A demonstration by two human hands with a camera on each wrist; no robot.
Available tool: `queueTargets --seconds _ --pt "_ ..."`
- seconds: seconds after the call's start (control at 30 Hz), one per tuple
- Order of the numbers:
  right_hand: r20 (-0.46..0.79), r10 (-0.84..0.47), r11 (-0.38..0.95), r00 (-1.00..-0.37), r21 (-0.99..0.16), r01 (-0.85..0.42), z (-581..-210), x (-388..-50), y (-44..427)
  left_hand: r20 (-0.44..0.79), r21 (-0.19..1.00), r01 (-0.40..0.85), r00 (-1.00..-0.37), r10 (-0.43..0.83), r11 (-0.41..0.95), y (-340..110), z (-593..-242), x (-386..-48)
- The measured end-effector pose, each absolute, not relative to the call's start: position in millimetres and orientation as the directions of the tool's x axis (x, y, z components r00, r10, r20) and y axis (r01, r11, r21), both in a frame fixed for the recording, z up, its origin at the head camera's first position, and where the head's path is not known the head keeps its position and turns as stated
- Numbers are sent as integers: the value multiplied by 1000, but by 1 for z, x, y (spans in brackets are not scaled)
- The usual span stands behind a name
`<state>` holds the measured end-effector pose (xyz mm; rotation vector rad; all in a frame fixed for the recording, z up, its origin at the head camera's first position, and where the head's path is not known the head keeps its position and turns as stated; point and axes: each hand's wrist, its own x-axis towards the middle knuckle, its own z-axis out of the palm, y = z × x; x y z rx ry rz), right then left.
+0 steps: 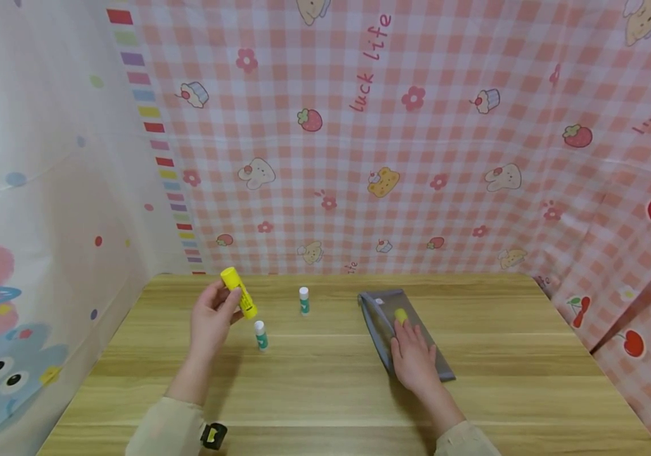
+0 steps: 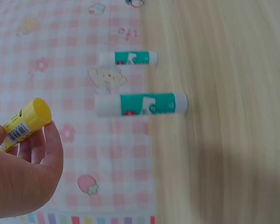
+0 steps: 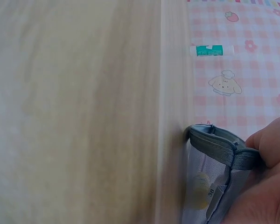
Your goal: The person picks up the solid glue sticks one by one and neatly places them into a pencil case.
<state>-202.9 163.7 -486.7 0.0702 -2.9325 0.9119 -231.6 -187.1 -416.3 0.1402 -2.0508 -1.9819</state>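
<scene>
In the head view my left hand holds a yellow glue stick in the air, tilted, between thumb and fingers. The left wrist view shows the barcode on this yellow glue stick. Below and beside it stand two white-and-green glue sticks, both upright on the table. My right hand lies over a grey mesh zip pouch, its thumb at the rim. In the right wrist view the rim of the pouch gapes and runs into the hand's grip. Something yellow shows blurred through the mesh.
The wooden table reaches back to a pink checked cloth. The farther white-and-green glue stick stands between the hands, near the back edge. A white printed cloth hangs at the left.
</scene>
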Motion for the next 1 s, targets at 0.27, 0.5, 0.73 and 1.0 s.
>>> queueTargets --seconds 0.27,0.5,0.73,1.0 --pt "84 -23 815 -996 -576 -68 -488 -202 164 92 996 89 -980 -178 21 -171 -412 -226" --pt "84 -23 810 -996 -583 -68 -487 -202 164 79 996 73 -989 -125 54 -157 -416 -223" --pt "83 -23 806 -996 -588 -68 -488 -202 164 87 994 79 -992 -97 82 -141 -425 -221" --pt "102 -17 811 -995 -580 -73 -489 -202 163 77 996 75 -996 -49 47 -121 -437 -218"
